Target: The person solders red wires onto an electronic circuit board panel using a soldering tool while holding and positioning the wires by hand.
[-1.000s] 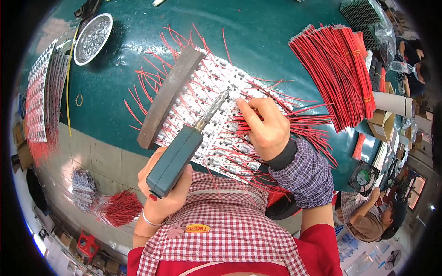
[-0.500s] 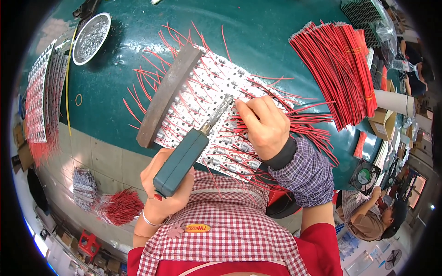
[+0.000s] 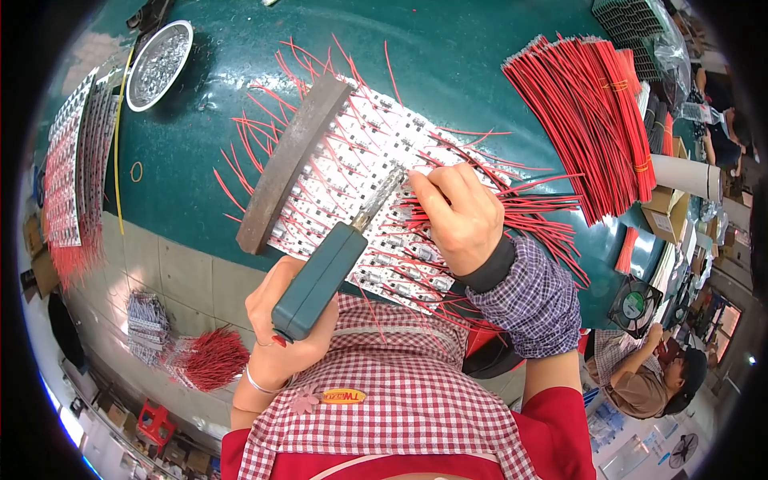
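My left hand (image 3: 292, 312) is wrapped around a soldering gun (image 3: 320, 280) with a dark green body. Its metal tip reaches up and right onto a white circuit board panel (image 3: 376, 120) covered in small black parts. Beside that tip, the thumb and forefinger of my right hand (image 3: 460, 212) are pinched together over the panel. Red and black wires (image 3: 544, 214) run out to the right from under this hand; the pinched ends are too small to make out. A dark metal bar (image 3: 294, 164) lies across the panel's left side, with short red wires sticking out beyond it.
A thick bundle of red wires (image 3: 584, 128) lies at the right of the green table (image 3: 448, 48). At the far left are a metal bowl of scraps (image 3: 160, 68) and stacked wired panels (image 3: 76, 168). A small fan (image 3: 634, 302) and another person (image 3: 652, 368) are at the right.
The soldering gun's body and my left hand have shifted slightly to the right. The tip stays at nearly the same spot, and my right hand is almost still.
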`<state>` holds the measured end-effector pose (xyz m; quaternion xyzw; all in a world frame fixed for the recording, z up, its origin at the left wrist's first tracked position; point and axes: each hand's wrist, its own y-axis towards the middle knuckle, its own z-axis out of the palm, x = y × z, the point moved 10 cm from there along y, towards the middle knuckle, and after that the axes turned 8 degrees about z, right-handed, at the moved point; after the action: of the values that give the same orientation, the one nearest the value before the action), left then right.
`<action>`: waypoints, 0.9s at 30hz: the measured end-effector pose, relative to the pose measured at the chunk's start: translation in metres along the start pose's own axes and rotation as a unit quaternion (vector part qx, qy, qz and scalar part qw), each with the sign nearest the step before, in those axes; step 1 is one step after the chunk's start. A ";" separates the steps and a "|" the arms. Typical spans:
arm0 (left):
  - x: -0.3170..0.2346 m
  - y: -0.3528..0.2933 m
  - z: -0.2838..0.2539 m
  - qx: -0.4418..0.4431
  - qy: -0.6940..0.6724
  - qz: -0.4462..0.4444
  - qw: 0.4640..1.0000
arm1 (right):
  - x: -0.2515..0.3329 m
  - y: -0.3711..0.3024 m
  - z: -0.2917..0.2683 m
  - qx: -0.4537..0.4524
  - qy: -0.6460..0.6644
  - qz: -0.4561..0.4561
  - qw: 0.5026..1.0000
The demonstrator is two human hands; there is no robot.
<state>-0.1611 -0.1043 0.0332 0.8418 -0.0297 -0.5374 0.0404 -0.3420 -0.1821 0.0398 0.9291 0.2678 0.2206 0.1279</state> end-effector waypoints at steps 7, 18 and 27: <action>0.000 -0.007 -0.002 -0.002 0.020 0.016 1.000 | 0.001 0.000 0.000 -0.006 -0.002 -0.004 1.000; -0.010 -0.003 -0.001 0.007 0.031 0.045 0.999 | 0.002 -0.001 0.000 -0.010 -0.001 -0.012 1.000; -0.009 -0.005 0.004 0.039 0.027 0.008 0.999 | 0.003 -0.002 0.000 -0.010 0.017 -0.019 1.000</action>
<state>-0.1688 -0.0988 0.0388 0.8566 -0.0564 -0.5127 0.0123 -0.3403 -0.1790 0.0399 0.9187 0.2850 0.2366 0.1373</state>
